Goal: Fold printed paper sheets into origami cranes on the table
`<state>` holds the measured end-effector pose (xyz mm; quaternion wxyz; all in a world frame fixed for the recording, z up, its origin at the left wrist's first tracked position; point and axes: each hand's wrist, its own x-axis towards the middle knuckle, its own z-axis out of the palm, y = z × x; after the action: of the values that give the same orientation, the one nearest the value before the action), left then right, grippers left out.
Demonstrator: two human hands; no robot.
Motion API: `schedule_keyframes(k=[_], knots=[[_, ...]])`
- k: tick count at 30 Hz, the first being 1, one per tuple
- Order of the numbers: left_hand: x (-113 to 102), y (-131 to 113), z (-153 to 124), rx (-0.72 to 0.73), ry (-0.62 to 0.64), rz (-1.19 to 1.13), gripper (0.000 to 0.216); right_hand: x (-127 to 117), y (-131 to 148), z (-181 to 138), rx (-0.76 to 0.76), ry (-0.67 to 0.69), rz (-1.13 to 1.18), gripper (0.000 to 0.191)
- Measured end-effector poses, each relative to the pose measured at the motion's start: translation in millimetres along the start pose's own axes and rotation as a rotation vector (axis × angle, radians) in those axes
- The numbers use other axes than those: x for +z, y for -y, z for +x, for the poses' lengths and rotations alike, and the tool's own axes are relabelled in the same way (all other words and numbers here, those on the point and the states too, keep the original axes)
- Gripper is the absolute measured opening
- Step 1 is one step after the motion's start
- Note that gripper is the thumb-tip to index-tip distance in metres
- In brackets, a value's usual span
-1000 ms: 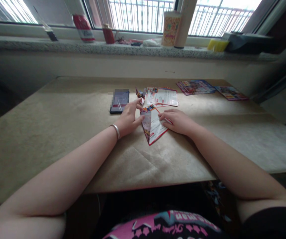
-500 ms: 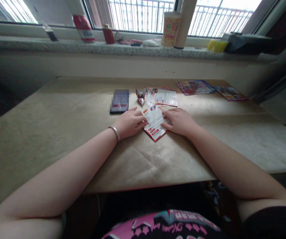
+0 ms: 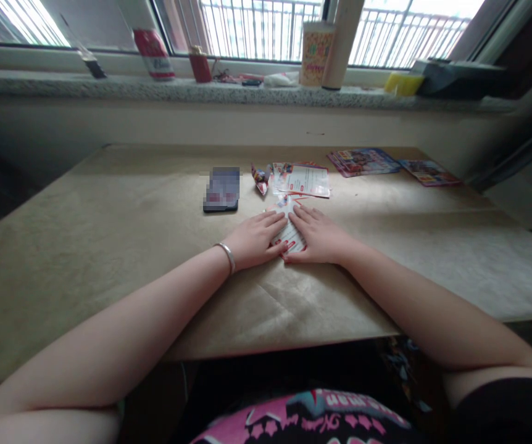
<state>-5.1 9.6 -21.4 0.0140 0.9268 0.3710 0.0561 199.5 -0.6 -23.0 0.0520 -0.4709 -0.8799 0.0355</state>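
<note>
Left hand (image 3: 257,239) and right hand (image 3: 319,237) flat on a sheet of paper (image 3: 290,237)

The two hands lie palm down from either side, fingers stretched out rather than curled, with the thumb tips close together near the paper's lower edge. The paper, white with red print, is on the table (image 3: 108,246) in front of the person, partly covered by the fingers. A bracelet (image 3: 228,257) circles the left wrist.

Just beyond the paper is a pile of printed sheets (image 3: 310,180), and to the left of that pile stands a small crumpled or folded piece (image 3: 260,179) (which of the two, I cannot tell). A phone (image 3: 222,188) lies farther left, its face blurred. Colourful cards (image 3: 365,161) are spread toward the back right, and a red and white can (image 3: 155,55) stands on the windowsill (image 3: 122,88).
</note>
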Motion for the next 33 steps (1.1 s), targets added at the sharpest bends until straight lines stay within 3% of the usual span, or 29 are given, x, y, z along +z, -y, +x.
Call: schedule_keyframes(k=[8,15,22,33], knots=[[-3.3,-2.5,-2.6,-0.048,0.087,-0.02,0.087,2.0,-13.2,-1.8,-0.043,0.034,0.09,0.118],[-6.7,9.8,-7.8,-0.057,0.041,-0.028,0.073,-2.3,-34.2,-4.6,-0.052,0.076,0.126,0.109],[-13.6,17.2,-12.0,-0.058,0.013,0.015,0.06,-6.8,-49.9,-7.6,-0.047,0.044,0.131,0.088],[-19.5,24.8,-17.1,-0.089,-0.049,0.089,0.038,-12.2,-65.6,-3.5,-0.032,-0.106,0.172,0.035]])
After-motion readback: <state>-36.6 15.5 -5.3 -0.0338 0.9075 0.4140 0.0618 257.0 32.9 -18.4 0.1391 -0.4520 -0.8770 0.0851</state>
